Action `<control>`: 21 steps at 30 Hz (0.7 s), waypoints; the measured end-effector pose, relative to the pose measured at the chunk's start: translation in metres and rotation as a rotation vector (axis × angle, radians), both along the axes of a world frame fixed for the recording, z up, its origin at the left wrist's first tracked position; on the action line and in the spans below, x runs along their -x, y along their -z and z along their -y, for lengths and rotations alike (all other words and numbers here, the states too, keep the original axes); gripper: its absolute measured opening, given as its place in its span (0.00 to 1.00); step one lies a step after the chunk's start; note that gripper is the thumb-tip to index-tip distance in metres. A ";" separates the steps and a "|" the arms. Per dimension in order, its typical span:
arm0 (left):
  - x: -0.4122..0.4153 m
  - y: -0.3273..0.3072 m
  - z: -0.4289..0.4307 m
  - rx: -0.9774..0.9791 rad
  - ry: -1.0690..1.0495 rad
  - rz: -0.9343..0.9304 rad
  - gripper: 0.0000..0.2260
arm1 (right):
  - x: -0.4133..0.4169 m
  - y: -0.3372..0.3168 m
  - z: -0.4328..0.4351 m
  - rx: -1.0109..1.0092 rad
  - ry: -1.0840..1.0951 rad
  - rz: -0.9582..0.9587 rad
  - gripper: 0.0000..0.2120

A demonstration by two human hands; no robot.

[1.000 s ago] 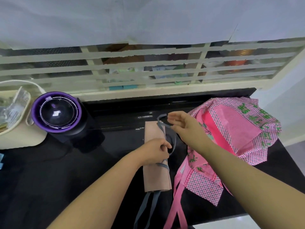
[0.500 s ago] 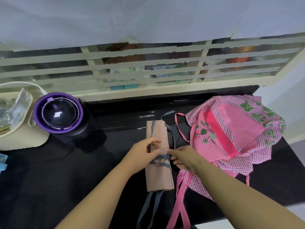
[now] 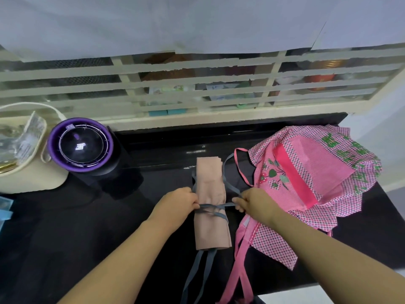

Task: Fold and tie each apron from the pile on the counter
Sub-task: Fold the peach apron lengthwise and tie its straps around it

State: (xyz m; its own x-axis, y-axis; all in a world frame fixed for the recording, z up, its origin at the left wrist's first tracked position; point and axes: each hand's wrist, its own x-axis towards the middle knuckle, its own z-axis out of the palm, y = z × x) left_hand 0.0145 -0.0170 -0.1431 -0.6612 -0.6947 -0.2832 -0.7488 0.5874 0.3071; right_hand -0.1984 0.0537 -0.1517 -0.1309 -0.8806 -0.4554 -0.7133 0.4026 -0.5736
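A beige apron [image 3: 211, 231], folded into a narrow strip, lies on the black counter [image 3: 87, 227] in the middle. Its grey strap [image 3: 213, 208] crosses the strip at mid-length. My left hand [image 3: 177, 205] pinches one end of the strap at the strip's left edge. My right hand [image 3: 252, 202] pinches the other end at the right edge, and the strap is stretched tight between them. Two grey strap tails [image 3: 198, 273] trail off the strip's near end. A crumpled pink checked apron [image 3: 311, 183] lies to the right, its pink ties [image 3: 240, 270] hanging toward the front edge.
A purple-rimmed round appliance [image 3: 81, 145] stands at the back left, beside a cream bag [image 3: 28, 174] holding clear wrappers. A slatted cream window frame [image 3: 197, 102] runs behind the counter. Something blue [image 3: 5, 212] sticks in at the left edge. The counter's right end lies beyond the pink apron.
My right hand came down from above the strip's far end to its right edge. Both hands have drawn apart sideways, pulling the grey strap tight across the beige apron.
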 end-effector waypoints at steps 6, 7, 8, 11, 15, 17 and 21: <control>0.004 0.002 -0.005 0.032 -0.082 0.040 0.12 | 0.003 0.005 -0.003 0.023 -0.138 -0.174 0.17; 0.007 0.000 -0.004 -0.034 -0.158 -0.029 0.11 | 0.004 0.007 -0.004 0.025 -0.139 -0.164 0.17; 0.010 -0.002 -0.003 -0.112 -0.231 -0.130 0.10 | 0.005 0.008 -0.005 0.022 -0.134 -0.143 0.16; 0.029 -0.007 -0.004 -0.269 -0.308 -0.399 0.05 | 0.005 0.012 -0.009 0.012 -0.120 -0.082 0.15; 0.052 -0.002 -0.009 -0.508 -0.353 -0.479 0.04 | 0.001 0.011 -0.010 0.010 -0.087 -0.007 0.14; 0.056 0.003 -0.009 -0.589 -0.289 -0.388 0.08 | 0.000 0.004 -0.011 0.051 0.035 0.096 0.15; 0.061 0.000 -0.010 -0.552 -0.088 -0.234 0.07 | -0.008 -0.021 0.000 0.222 0.116 0.178 0.14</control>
